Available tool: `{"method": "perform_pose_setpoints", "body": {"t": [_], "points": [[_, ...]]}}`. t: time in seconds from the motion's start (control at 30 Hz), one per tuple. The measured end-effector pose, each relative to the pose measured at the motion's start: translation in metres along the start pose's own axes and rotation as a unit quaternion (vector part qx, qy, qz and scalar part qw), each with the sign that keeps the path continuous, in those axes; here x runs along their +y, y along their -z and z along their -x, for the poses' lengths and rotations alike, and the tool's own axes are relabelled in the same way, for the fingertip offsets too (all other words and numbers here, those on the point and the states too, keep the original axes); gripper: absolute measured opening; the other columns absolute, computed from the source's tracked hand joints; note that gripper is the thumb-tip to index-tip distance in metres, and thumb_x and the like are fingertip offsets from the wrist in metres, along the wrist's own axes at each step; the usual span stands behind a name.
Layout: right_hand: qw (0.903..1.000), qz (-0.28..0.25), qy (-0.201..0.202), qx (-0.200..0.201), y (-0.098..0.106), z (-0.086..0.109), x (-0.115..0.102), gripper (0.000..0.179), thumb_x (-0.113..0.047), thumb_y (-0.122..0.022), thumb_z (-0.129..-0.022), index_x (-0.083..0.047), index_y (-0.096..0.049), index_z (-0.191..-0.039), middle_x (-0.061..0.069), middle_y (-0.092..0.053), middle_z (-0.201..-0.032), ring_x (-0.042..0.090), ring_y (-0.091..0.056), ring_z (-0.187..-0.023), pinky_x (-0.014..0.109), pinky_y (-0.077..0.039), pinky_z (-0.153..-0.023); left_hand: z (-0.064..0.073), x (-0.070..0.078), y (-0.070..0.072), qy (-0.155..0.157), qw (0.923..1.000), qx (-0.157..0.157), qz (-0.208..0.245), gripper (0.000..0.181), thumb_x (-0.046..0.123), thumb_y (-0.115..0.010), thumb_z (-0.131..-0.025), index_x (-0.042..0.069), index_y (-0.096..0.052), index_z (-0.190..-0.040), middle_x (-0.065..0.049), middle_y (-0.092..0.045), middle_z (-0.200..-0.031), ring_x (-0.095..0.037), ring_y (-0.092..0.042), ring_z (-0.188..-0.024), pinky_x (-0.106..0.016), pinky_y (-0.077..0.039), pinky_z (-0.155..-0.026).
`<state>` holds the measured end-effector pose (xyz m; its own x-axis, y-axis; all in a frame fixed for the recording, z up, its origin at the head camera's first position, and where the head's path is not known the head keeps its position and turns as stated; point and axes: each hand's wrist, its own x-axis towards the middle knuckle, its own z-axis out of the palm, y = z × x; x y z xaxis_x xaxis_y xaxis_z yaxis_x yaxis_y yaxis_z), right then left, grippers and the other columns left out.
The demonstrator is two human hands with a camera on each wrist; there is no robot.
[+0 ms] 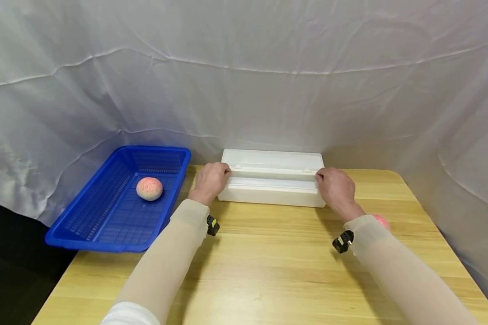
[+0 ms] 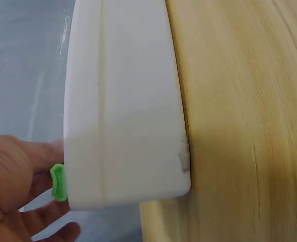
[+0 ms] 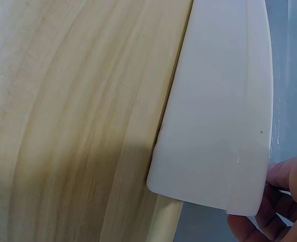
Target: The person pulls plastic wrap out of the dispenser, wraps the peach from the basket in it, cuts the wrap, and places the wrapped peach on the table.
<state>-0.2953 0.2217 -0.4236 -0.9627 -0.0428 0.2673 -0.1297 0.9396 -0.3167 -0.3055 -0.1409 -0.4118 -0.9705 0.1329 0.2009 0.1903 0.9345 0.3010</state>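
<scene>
A long white box [image 1: 272,197] lies at the back of the wooden table, its lid [image 1: 272,159] raised with a dark gap along the front. At its left end my left hand [image 1: 212,181] grips the lid's edge between thumb and fingers. My right hand [image 1: 338,188] grips the opposite end, fingers curled at the corner. A small green piece [image 2: 59,182] shows beside the left fingers in the left wrist view. The right wrist view shows the white end wall [image 3: 214,116] with the right fingers [image 3: 274,206] curled by its corner. The inside of the box is mostly hidden.
A blue plastic basket [image 1: 97,247] stands on the left with one pink and cream round object [image 1: 149,188] in it. Another pink object [image 1: 381,221] is partly hidden behind my right wrist. Grey cloth [image 1: 268,104] hangs close behind the box and along the table's right side.
</scene>
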Motion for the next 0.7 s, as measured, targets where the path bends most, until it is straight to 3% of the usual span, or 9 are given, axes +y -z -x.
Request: {"method": "perform_pose_setpoints", "body": {"t": [0.13, 0.33, 0.7], "points": [[1.0, -0.003, 0.004, 0.008, -0.001, -0.003, -0.001, 0.026, -0.024, -0.058, -0.108, -0.008, -0.077, -0.115, 0.017, -0.076, -0.114, 0.042, -0.071, -0.102, 0.059, -0.056, -0.08, -0.001, 0.002, -0.002, 0.019, 0.9988, 0.044, 0.004, 0.015, 0.023, -0.068, -0.105, 0.019, -0.082, -0.107, -0.003, -0.081, -0.106, -0.024, -0.074, -0.088, -0.042, -0.06, -0.074], [0.9994, -0.005, -0.004, 0.034, 0.004, -0.008, -0.004, 0.025, -0.025, -0.059, -0.108, -0.01, -0.077, -0.116, 0.017, -0.076, -0.114, 0.044, -0.071, -0.101, 0.061, -0.055, -0.076, -0.001, 0.006, 0.0, 0.028, 0.9945, 0.085, 0.054, 0.016, 0.025, -0.068, -0.105, 0.018, -0.081, -0.11, -0.003, -0.081, -0.106, -0.026, -0.075, -0.092, -0.043, -0.061, -0.078], [0.9965, -0.031, 0.006, 0.077, 0.024, -0.008, -0.01, 0.025, -0.024, -0.061, -0.108, -0.006, -0.078, -0.113, 0.021, -0.076, -0.11, 0.044, -0.071, -0.098, 0.06, -0.055, -0.074, 0.0, 0.015, 0.016, 0.056, 0.9836, 0.11, 0.132, 0.017, 0.024, -0.064, -0.107, 0.014, -0.078, -0.106, -0.006, -0.079, -0.102, -0.025, -0.073, -0.089, -0.041, -0.059, -0.077]]}}
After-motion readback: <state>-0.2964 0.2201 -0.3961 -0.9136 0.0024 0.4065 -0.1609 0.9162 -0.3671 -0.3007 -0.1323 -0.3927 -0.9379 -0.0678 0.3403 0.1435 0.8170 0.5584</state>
